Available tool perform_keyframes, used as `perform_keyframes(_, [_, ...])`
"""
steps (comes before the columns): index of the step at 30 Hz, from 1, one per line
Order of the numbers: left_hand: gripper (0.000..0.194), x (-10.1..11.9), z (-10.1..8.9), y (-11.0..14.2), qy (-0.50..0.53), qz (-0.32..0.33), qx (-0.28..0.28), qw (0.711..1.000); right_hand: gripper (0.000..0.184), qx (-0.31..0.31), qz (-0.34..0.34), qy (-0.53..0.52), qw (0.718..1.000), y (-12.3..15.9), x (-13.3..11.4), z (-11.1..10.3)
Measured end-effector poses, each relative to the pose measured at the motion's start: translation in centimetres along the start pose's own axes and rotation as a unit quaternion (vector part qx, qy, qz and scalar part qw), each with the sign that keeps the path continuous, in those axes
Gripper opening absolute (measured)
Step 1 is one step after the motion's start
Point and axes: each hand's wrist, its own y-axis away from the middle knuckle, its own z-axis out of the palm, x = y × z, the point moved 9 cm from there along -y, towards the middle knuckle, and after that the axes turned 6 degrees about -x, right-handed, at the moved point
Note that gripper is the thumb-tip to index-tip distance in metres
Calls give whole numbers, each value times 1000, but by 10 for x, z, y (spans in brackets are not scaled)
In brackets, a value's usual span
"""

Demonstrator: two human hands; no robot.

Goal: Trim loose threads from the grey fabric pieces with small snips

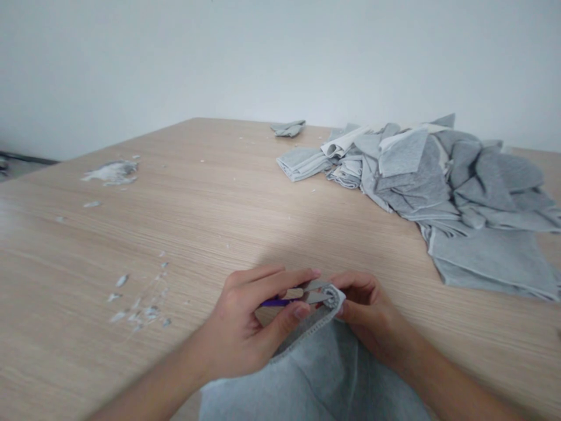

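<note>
My left hand (258, 318) is closed around small thread snips (313, 292) with a purple handle. The snips' blades are parted and point right, at the bunched corner of a grey cloth (307, 374). Pinched between the fingers of my right hand (372, 310) is that corner, its stitched seam edge turned upward. The left thumb also rests at the cloth's edge. The rest of the cloth hangs down toward me, with its lower part cut off by the bottom of the view. Whether the blades touch the fabric or a thread, I cannot tell.
On the right of the wooden table (210, 216) lies a heap of grey cloth pieces (421, 175). A small folded grey piece (288, 128) sits at the far edge. Thread scraps form a pile (113, 172) at far left, and loose clippings (151, 313) are scattered nearer me.
</note>
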Motion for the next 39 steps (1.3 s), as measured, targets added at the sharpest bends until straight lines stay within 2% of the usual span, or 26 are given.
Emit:
perform_keyframes(7, [30,15,-15,0,-91,53,33,994,20,9,5,24,1000,1,3,-5])
perform_keyframes(12, [29,21,-22,1,-135,65,38,988,19,9,2,30,1000,3,2,-4])
perform_keyframes(24, [30,26,-24,5,-248,78,19,965,19,-4,10,50,999,3,-1,-1])
perform_keyframes(35, [31,34,-21,4,-287,95,-5,953,19,-8,13,93,996,6,-3,0])
perform_keyframes(39, [29,36,-22,2,-297,96,6,950,18,-7,22,96,995,6,-2,-1])
